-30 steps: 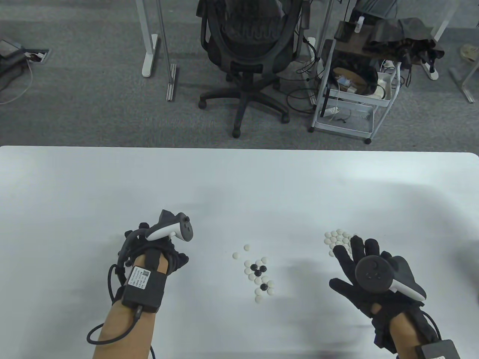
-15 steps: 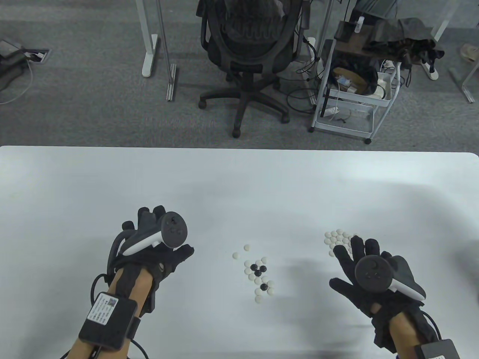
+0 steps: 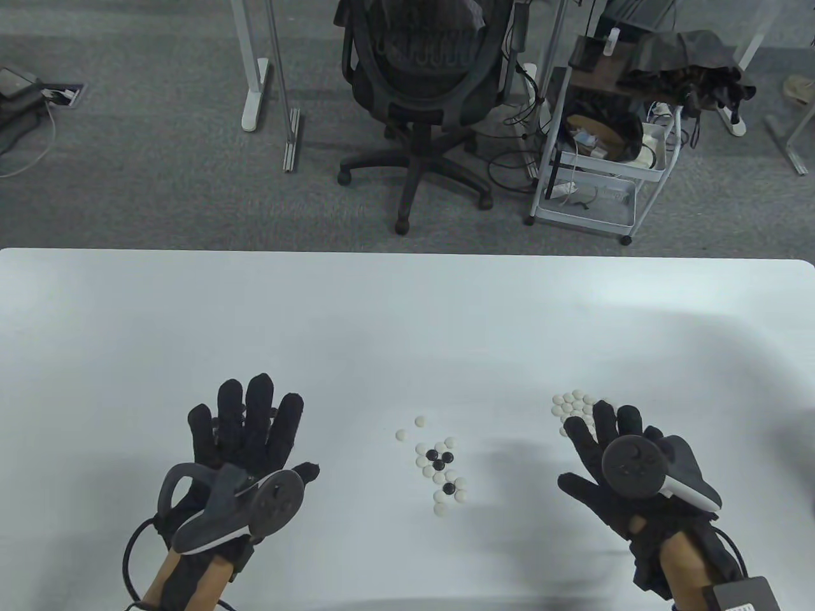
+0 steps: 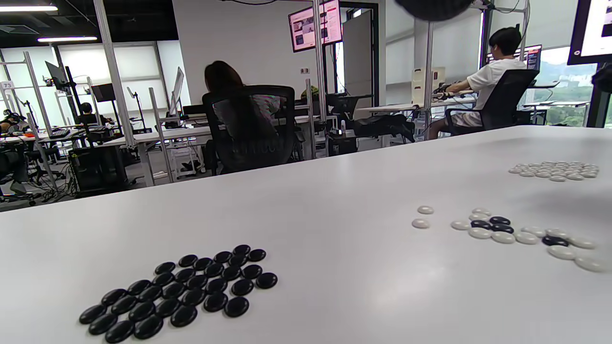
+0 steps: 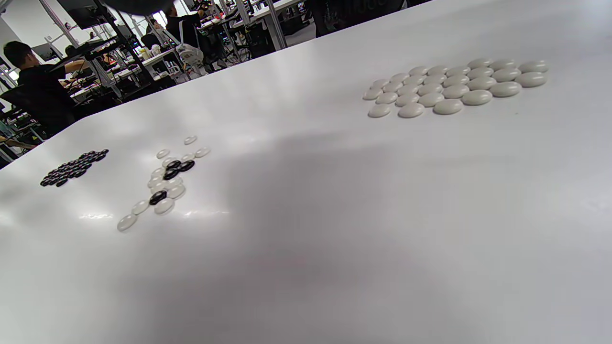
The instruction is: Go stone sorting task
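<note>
A mixed cluster of white and black Go stones (image 3: pixel 439 468) lies at the table's centre front, also seen in the left wrist view (image 4: pixel 507 234) and the right wrist view (image 5: pixel 165 184). A pile of white stones (image 3: pixel 576 404) sits to the right, tightly packed (image 5: pixel 454 86). A pile of black stones (image 4: pixel 181 291) lies to the left; in the table view my left hand (image 3: pixel 245 426) covers it, palm down with fingers spread and straight. My right hand (image 3: pixel 598 445) is also flat with fingers straight, its fingertips over the near edge of the white pile. Neither hand holds a stone.
The white table (image 3: pixel 407 305) ends at its far edge, with grey carpet beyond. An office chair (image 3: pixel 420 95) and a white wire cart (image 3: pixel 598 165) stand behind it. People sit at desks in the background of the wrist views.
My left hand has turned from a curled, side-on pose to flat with fingers spread, and its wrist has drawn back toward the near edge. The right hand has barely shifted.
</note>
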{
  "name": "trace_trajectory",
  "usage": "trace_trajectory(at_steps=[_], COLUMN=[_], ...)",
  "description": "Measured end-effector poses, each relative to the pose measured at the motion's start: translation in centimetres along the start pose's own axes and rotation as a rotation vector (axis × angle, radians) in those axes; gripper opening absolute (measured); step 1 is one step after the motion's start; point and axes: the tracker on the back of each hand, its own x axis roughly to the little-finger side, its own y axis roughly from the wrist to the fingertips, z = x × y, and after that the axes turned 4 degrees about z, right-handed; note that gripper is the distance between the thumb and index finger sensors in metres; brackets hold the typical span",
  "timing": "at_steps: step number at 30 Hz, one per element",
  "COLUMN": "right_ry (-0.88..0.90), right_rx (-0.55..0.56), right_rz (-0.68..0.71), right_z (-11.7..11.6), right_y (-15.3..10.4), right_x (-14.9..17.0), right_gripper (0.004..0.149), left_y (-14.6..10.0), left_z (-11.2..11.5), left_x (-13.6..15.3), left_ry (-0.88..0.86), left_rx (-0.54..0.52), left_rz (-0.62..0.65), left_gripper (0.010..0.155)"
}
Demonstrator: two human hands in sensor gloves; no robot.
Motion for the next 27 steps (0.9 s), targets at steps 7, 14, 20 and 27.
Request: trace_trajectory(at_steps=[7, 14, 20, 27], right_ry=[-0.012, -0.006, 0.094, 0.175], right_rx=[-0.012, -0.026, 0.004, 0.002], right_rz=[-0.005, -0.011, 0.081, 0.172], right_z=[-0.6, -0.9, 0.7, 8.9], right_y=[0.6, 0.8, 1.7, 4.7], right_x=[0.1, 0.1, -0.8, -6.7], right_gripper=[0.08, 0.08, 0.078, 0.072], left_y=[-0.1, -0.3, -0.5, 0.0], left_z=[3.5, 4.5, 4.7, 5.3], left_x=[1.0, 1.5, 1.4, 1.3], left_ry=[-0.054, -0.093, -0.087, -0.089], left_rx=[0.024, 0.082, 0.086, 0.123], left_rz=[-0.002, 0.003, 0.0, 0.017], left_gripper=[0.077, 0.079, 0.079, 0.079])
